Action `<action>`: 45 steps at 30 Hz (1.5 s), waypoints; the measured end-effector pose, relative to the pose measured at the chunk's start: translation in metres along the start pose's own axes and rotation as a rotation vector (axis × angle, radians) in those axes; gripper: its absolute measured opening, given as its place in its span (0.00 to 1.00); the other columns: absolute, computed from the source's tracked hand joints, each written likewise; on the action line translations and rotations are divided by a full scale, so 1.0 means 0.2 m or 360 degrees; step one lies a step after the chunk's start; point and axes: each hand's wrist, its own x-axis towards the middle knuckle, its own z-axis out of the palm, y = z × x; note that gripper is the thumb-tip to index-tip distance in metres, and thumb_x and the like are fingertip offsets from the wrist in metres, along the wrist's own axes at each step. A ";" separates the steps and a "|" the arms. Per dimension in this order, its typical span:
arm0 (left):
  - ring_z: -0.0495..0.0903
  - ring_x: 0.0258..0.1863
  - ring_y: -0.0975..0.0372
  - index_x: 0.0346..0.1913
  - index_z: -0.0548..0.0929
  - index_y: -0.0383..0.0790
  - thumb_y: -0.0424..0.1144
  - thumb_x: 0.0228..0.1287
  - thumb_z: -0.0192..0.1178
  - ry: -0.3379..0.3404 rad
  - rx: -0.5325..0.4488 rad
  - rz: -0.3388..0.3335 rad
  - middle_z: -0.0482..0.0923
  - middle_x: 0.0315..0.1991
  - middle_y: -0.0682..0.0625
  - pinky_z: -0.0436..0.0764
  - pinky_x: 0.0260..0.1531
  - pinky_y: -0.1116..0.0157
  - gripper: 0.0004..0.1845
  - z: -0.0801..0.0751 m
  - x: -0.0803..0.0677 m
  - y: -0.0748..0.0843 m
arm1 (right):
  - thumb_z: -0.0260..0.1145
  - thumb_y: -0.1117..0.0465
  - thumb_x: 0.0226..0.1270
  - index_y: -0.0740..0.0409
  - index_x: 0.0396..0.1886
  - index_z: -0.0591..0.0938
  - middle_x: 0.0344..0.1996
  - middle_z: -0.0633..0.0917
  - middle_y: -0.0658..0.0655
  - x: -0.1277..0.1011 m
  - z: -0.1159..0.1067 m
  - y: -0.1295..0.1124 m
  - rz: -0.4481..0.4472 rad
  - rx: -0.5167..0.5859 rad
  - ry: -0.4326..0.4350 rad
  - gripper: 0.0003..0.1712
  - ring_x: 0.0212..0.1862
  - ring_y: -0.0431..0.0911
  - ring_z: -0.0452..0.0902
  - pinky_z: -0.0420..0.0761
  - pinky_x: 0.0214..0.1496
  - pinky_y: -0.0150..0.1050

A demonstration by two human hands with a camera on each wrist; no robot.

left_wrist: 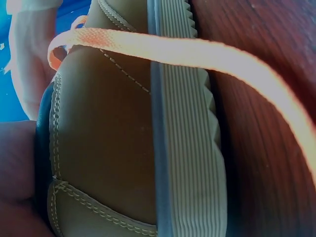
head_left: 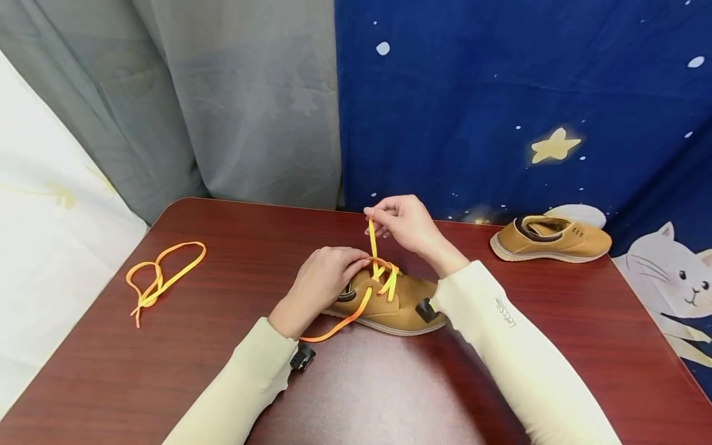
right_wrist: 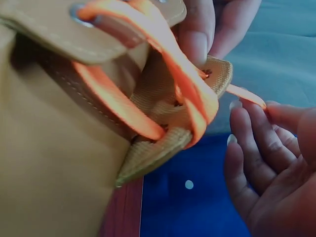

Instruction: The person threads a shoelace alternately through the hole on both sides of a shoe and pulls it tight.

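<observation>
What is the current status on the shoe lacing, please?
Left hand holds the shoe at its collar. Right hand pinches the orange lace, pulled up taut. Nothing obstructing; spare lace lies apart.

Open table at front; shoe central.
Laced shoe [head_left: 389, 300] blocks centre; spare lace [head_left: 158, 278] left, second shoe [head_left: 550, 238] far right.

Your left hand [head_left: 322, 278] and right hand [head_left: 403, 224] are bare, without gloves or rings. You wear cream ribbed long sleeves; the right one carries small grey lettering. A small black device sits at each wrist.
</observation>
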 end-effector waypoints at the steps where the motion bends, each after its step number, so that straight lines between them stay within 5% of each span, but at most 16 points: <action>1: 0.88 0.37 0.60 0.43 0.91 0.46 0.41 0.69 0.64 0.0003 -0.0001 -0.0002 0.91 0.39 0.52 0.85 0.41 0.60 0.07 0.00 0.00 0.00 | 0.66 0.54 0.73 0.61 0.35 0.89 0.28 0.91 0.58 0.01 0.00 -0.01 0.0001 -0.0014 -0.0014 0.15 0.34 0.56 0.88 0.88 0.40 0.44; 6: 0.88 0.38 0.59 0.44 0.91 0.46 0.41 0.70 0.64 0.0009 0.0000 -0.0027 0.90 0.40 0.52 0.85 0.41 0.59 0.08 0.00 0.00 0.02 | 0.66 0.53 0.73 0.61 0.36 0.89 0.29 0.91 0.58 0.04 -0.01 -0.03 0.0069 -0.0043 -0.0051 0.15 0.39 0.60 0.87 0.88 0.42 0.45; 13: 0.87 0.40 0.60 0.47 0.89 0.49 0.44 0.72 0.62 -0.0070 0.0063 -0.0118 0.89 0.43 0.55 0.85 0.40 0.58 0.09 0.00 0.00 0.02 | 0.64 0.50 0.74 0.57 0.50 0.88 0.41 0.91 0.59 -0.02 -0.06 0.03 0.0174 -0.0147 -0.0096 0.17 0.40 0.50 0.89 0.87 0.48 0.49; 20: 0.87 0.47 0.59 0.54 0.87 0.51 0.49 0.77 0.55 -0.0179 0.0112 -0.0132 0.88 0.50 0.54 0.85 0.47 0.54 0.14 -0.04 -0.02 -0.02 | 0.64 0.47 0.73 0.50 0.48 0.88 0.37 0.91 0.55 -0.21 -0.19 0.09 0.0008 -0.0433 0.0047 0.15 0.36 0.45 0.85 0.84 0.41 0.40; 28: 0.81 0.62 0.59 0.66 0.79 0.50 0.47 0.79 0.47 -0.0458 -0.0024 -0.0142 0.82 0.61 0.54 0.78 0.63 0.52 0.20 -0.12 -0.04 -0.07 | 0.72 0.42 0.63 0.46 0.51 0.87 0.46 0.90 0.48 -0.47 -0.28 0.22 -0.0001 -0.0552 -0.0034 0.21 0.48 0.43 0.86 0.83 0.52 0.42; 35: 0.72 0.68 0.63 0.74 0.68 0.58 0.44 0.56 0.60 -0.0678 -0.0158 -0.0150 0.69 0.71 0.60 0.74 0.66 0.53 0.38 -0.20 -0.11 -0.12 | 0.81 0.34 0.44 0.53 0.69 0.75 0.62 0.82 0.55 -0.61 -0.21 0.30 -0.0131 -0.0955 -0.0184 0.54 0.64 0.51 0.79 0.77 0.66 0.53; 39: 0.71 0.70 0.60 0.77 0.64 0.56 0.43 0.48 0.71 -0.0725 -0.0171 -0.0063 0.65 0.74 0.58 0.76 0.64 0.52 0.48 -0.21 -0.13 -0.14 | 0.84 0.37 0.40 0.52 0.70 0.74 0.62 0.82 0.54 -0.63 -0.14 0.31 -0.0097 -0.1128 -0.0229 0.56 0.62 0.50 0.79 0.80 0.60 0.54; 45: 0.74 0.67 0.58 0.76 0.65 0.52 0.45 0.44 0.82 -0.0659 -0.0138 -0.0013 0.70 0.71 0.53 0.77 0.62 0.52 0.53 -0.19 -0.13 -0.17 | 0.85 0.40 0.38 0.53 0.68 0.76 0.60 0.83 0.54 -0.61 -0.08 0.31 -0.0070 -0.1226 -0.0173 0.54 0.61 0.51 0.81 0.81 0.56 0.55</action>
